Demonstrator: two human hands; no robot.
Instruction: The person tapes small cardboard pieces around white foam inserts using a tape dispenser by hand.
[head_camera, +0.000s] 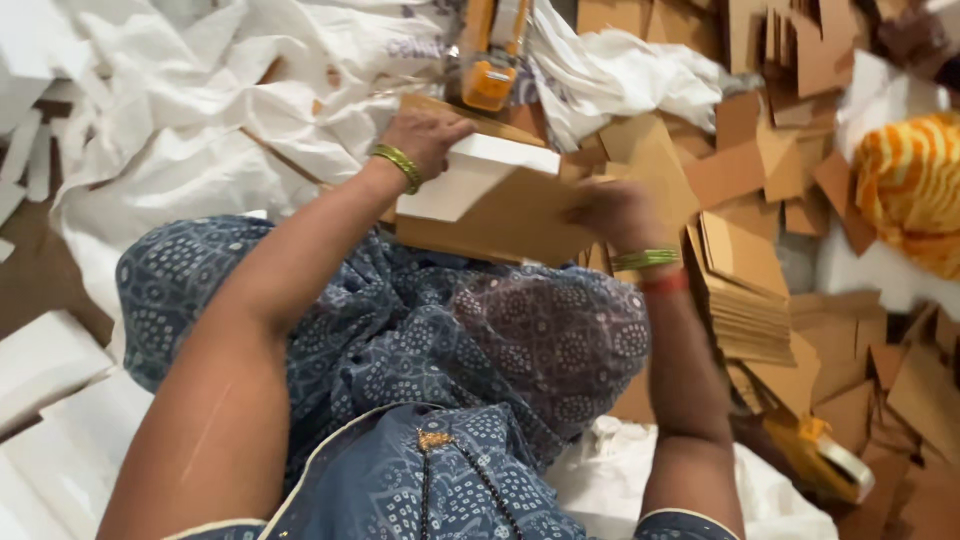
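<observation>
My left hand (428, 135) rests its fingers (455, 128) curled over the white block (470, 175) atop the brown cardboard piece (515, 215); my right hand (615, 212), blurred, grips the cardboard's right edge above my lap; fingers' spread I cannot tell.
</observation>
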